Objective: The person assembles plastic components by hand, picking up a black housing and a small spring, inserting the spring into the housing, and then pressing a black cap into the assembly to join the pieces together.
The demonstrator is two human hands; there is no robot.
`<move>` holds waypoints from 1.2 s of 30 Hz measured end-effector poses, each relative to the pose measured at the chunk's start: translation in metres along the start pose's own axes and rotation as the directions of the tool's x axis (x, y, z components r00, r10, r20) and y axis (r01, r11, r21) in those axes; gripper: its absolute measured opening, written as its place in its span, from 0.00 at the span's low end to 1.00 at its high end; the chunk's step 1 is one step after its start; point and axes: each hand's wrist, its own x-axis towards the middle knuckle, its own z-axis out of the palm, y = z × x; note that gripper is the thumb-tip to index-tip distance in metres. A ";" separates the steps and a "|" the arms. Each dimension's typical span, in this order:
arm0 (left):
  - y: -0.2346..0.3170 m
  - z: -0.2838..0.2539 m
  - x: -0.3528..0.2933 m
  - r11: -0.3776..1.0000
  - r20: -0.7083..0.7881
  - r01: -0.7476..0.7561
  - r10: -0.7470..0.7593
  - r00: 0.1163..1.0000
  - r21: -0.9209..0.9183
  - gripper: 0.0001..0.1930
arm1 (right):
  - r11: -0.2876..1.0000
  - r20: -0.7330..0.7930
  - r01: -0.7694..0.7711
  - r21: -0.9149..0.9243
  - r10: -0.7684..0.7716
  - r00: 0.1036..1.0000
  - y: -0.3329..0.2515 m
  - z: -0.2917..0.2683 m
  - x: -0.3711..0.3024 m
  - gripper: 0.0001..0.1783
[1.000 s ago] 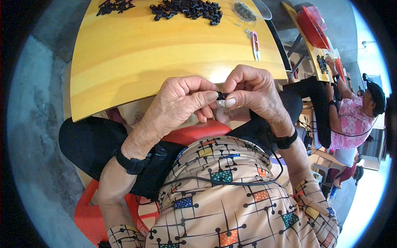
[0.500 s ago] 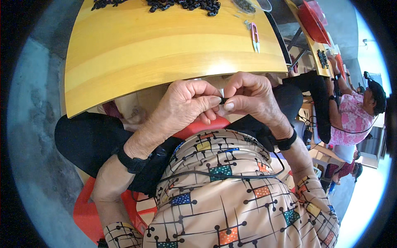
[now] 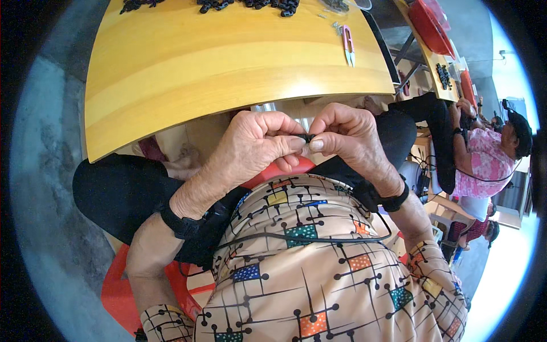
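Observation:
My left hand (image 3: 256, 142) and my right hand (image 3: 348, 135) meet over my lap, just off the near edge of the yellow table (image 3: 228, 62). Pinched between both thumbs and forefingers is a small black piece (image 3: 308, 138). Most of it is covered by the fingertips, so its exact kind cannot be made out. On the table's right side lie thread snips (image 3: 348, 45) with pink handles and bare blades. Several black link-shaped parts (image 3: 216, 4) are heaped along the far edge.
A clear container (image 3: 336, 4) with small parts stands at the far right corner, with tiny loose bits beside it. On the right, a person in a pink top (image 3: 490, 151) sits at another table bearing a red basin (image 3: 430, 28) and black parts (image 3: 444, 76).
The table and what lies on it have shifted slightly up and left in view. My hands keep their pinch; slightly more of the black piece shows between the fingertips.

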 end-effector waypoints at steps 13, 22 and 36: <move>-0.003 0.001 0.002 0.995 -0.044 -0.008 0.012 0.999 0.096 0.08 | 0.993 -0.062 0.106 0.045 -0.103 0.993 0.002 0.008 -0.003 0.07; -0.001 0.003 0.001 0.997 -0.057 0.028 -0.024 0.998 0.078 0.07 | 0.997 -0.037 0.002 0.081 0.001 0.999 0.005 0.006 -0.003 0.06; -0.003 0.010 -0.005 0.998 -0.067 -0.013 0.017 0.998 0.068 0.09 | 0.994 0.020 0.004 0.107 -0.006 1.000 0.002 0.005 -0.008 0.07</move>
